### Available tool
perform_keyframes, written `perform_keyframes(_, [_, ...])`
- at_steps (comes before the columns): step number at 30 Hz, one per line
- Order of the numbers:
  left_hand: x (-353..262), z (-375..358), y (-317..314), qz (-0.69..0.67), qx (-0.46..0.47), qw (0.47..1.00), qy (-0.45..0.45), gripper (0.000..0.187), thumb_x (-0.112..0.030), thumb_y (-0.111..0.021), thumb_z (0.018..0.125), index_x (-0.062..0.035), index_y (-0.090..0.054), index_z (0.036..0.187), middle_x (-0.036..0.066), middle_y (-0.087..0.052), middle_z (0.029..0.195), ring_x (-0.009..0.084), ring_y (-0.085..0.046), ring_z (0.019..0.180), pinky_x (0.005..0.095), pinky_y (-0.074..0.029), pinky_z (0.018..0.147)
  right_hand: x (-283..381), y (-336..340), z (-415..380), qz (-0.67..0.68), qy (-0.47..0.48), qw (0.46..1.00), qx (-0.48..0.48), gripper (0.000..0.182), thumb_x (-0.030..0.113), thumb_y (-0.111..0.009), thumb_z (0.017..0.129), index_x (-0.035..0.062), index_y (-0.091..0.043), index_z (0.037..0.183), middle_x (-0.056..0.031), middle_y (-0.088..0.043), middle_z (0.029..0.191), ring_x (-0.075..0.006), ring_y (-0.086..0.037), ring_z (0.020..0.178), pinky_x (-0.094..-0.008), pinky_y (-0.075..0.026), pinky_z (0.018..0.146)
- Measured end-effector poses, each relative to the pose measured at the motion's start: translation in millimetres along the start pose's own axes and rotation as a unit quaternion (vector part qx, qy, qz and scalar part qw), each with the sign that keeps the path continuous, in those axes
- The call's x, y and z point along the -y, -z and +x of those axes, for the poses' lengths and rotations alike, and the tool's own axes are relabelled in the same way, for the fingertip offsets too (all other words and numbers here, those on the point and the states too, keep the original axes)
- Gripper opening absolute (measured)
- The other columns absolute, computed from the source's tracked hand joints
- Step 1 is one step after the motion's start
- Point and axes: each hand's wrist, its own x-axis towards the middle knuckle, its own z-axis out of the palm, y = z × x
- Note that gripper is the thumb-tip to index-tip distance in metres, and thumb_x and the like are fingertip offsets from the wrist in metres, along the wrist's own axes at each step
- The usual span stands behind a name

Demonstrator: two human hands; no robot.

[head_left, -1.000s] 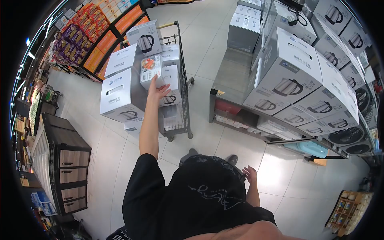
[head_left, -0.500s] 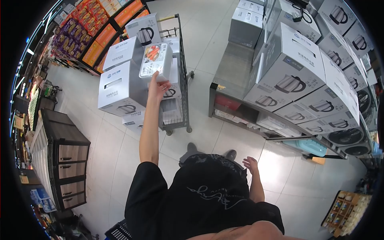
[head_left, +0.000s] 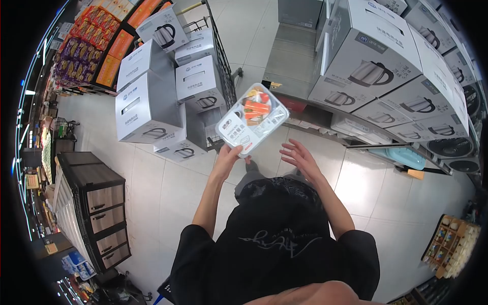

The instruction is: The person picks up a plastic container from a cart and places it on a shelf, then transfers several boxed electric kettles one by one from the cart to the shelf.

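Note:
My left hand [head_left: 227,161] grips the lower left corner of a pack of plastic food containers [head_left: 250,133], with the thumb on top. The pack is flat and white, and its printed label shows sliced food. It is held up at a tilt in front of my body, over the floor. To the right of the pack, my right hand [head_left: 301,158] hangs apart from it with the fingers spread and nothing in them. Behind the pack on the left, a trolley [head_left: 217,43] is stacked with several kettle boxes [head_left: 199,81].
A metal shelf [head_left: 291,56] on the right carries large kettle boxes [head_left: 367,56]. Lower on it is a light-blue plastic item [head_left: 406,158]. A drawer cabinet [head_left: 105,203] stands at the left. Snack packs [head_left: 76,60] fill a rack at the upper left.
My left hand has brought the food container pack from above the trolley's boxes toward my body and to the right. My right hand has risen near it. The view has shifted slightly.

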Motion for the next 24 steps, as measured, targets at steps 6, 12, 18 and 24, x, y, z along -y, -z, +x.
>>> perform_keyframes(6, [48.1,10.1,-33.5,0.134,0.059,0.988,0.053,0.05,-0.025,-0.065,0.085,0.008,-0.047,0.118,0.014,-0.063,0.094,0.0166,-0.063,0.067,0.0302,-0.051,0.062,-3.0,-10.7,-12.1,0.133,0.017,0.987,-0.088,0.063,0.015,-0.062,0.09,0.0081,-0.025,0.14,-0.0103,-0.041,0.137,-0.023,-0.045,0.123,-0.0432,-0.04,0.101])
perform_keyframes(12, [67.3,31.9,-55.2,0.282,0.137,0.945,0.091,0.065,-0.033,-0.071,0.079,0.0097,-0.043,0.12,0.017,-0.064,0.089,0.0167,-0.063,0.062,0.0279,-0.05,0.053,-46.6,25.0,-26.6,0.241,-0.003,0.955,-0.175,0.054,0.013,-0.064,0.089,0.0101,-0.035,0.135,-0.0076,-0.05,0.129,-0.023,-0.05,0.118,-0.044,-0.042,0.097])
perform_keyframes(18, [125.0,73.2,-46.3,0.282,0.195,0.924,0.17,0.07,-0.04,-0.071,0.077,0.0102,-0.044,0.118,0.016,-0.062,0.091,0.0168,-0.062,0.06,0.0267,-0.048,0.051,-79.4,52.9,-36.3,0.284,0.006,0.934,-0.218,0.053,0.011,-0.062,0.089,0.0079,-0.034,0.134,-0.0104,-0.049,0.129,-0.0251,-0.05,0.117,-0.0463,-0.043,0.097])
perform_keyframes(24, [128.7,96.9,-66.1,0.328,0.196,0.884,0.269,0.083,-0.048,-0.068,0.08,0.01,-0.034,0.129,0.017,-0.059,0.104,0.0166,-0.063,0.071,0.027,-0.051,0.064,-111.9,99.0,-17.4,0.32,0.008,0.914,-0.25,0.05,0.01,-0.06,0.089,0.0043,-0.035,0.132,-0.0133,-0.048,0.128,-0.0284,-0.051,0.117,-0.0474,-0.043,0.099])
